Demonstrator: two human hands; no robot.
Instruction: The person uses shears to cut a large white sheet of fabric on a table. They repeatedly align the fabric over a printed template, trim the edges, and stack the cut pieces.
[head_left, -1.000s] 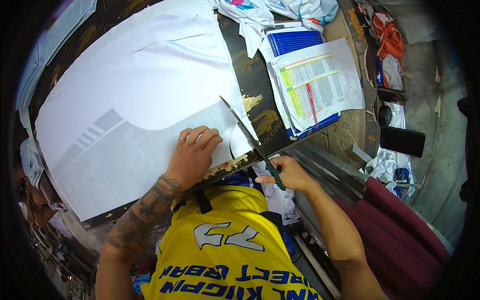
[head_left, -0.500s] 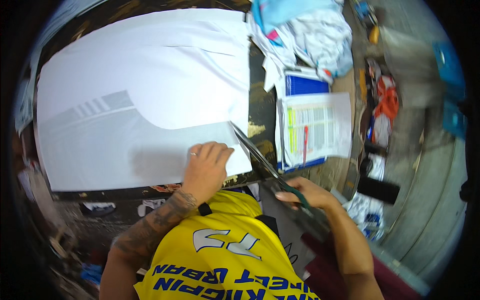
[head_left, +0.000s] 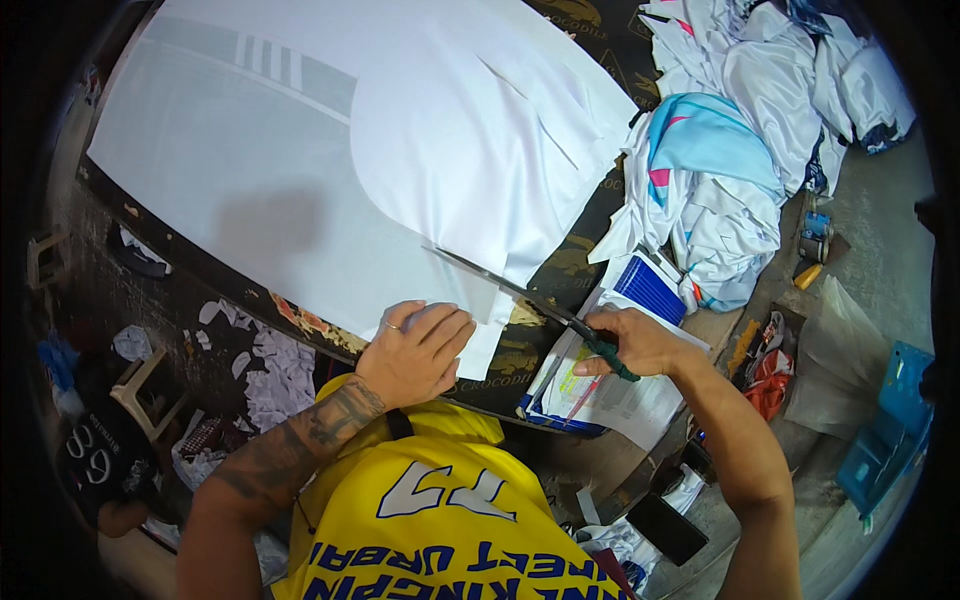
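Note:
A big sheet of white fabric (head_left: 330, 170) lies spread over a dark table (head_left: 560, 262), with a curved white piece laid on top of it. My left hand (head_left: 418, 348) presses flat on the fabric's near edge, fingers together. My right hand (head_left: 632, 343) grips the green handles of long scissors (head_left: 520, 294). Their blades point up-left and reach into the fabric's edge just right of my left hand.
A heap of white, light blue and pink garments (head_left: 730, 150) lies at the table's far right. Printed papers with a pen on a blue folder (head_left: 610, 390) sit under my right hand. Fabric scraps (head_left: 260, 370) litter the floor at left. A dark phone (head_left: 666, 527) lies low right.
The view has turned, so the fabric now fills the upper left. The scissors have gone on along the fabric's edge, and my left hand stays flat beside them.

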